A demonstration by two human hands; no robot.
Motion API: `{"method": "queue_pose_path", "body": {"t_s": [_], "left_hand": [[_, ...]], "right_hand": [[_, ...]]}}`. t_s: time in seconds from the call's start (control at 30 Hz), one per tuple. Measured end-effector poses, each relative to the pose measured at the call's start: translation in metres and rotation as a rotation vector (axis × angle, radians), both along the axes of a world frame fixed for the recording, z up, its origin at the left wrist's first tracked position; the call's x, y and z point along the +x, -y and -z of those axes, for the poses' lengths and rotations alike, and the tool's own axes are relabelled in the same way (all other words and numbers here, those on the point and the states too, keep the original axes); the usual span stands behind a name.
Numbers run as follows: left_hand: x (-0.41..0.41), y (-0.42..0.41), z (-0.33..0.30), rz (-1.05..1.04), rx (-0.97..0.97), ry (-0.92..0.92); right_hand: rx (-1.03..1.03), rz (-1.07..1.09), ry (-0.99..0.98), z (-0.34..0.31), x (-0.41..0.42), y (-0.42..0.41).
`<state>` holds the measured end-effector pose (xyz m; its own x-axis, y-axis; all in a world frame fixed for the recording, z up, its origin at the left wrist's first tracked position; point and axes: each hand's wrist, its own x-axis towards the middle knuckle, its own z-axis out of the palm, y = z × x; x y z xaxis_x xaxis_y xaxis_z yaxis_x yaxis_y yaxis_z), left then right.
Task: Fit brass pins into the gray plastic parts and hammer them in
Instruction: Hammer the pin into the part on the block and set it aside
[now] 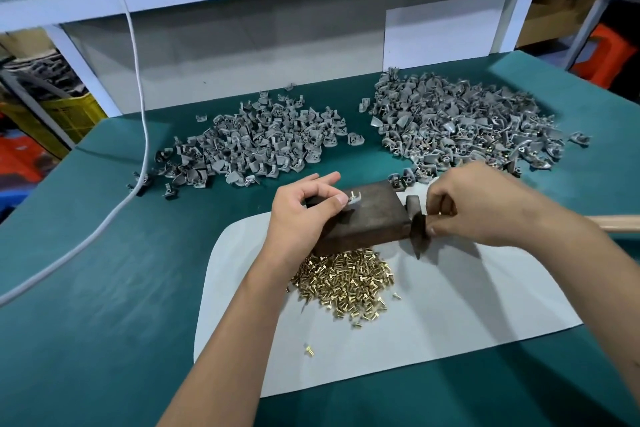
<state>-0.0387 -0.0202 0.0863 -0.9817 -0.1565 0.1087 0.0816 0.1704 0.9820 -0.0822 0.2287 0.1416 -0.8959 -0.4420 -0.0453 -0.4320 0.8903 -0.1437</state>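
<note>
While the gray plastic part sat on the top face of a dark rusty metal block, the left hand steadied it, thumb tip pressed against the part's near side and the other fingers spread loosely over the block's far left edge. A brass pin stood upright in the part. Right hand gripped a hammer just behind its dark head, fingers curled round the neck; the head lay against the block's right end, and the wooden handle ran off to the right behind the wrist. Block rested on a white sheet spread over the green table mat. Loose brass pins pile lay on the sheet just in front of the block, partly under the left forearm, with a few strays nearer the camera. Two heaps of gray parts sat further back on the mat: left heap and right heap, well apart; brass showed in some pieces at the right heap's near edge. A white cable trailed down across the mat's left side.
</note>
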Motion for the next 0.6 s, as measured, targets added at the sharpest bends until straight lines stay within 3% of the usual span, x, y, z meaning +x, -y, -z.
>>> {"method": "queue_pose_path", "body": {"t_s": [0.2,0.33,0.6], "left_hand": [[0.0,0.0,0.002,0.009,0.004,-0.027],[-0.001,0.001,0.003,0.009,-0.001,-0.061],[-0.001,0.001,0.003,0.003,0.005,-0.103]], "right_hand": [[-0.295,-0.072,-0.062,-0.006,-0.001,0.033],[-0.276,-0.286,-0.115,0.001,0.005,0.06],[-0.191,-0.397,-0.235,0.003,0.003,0.067]]}}
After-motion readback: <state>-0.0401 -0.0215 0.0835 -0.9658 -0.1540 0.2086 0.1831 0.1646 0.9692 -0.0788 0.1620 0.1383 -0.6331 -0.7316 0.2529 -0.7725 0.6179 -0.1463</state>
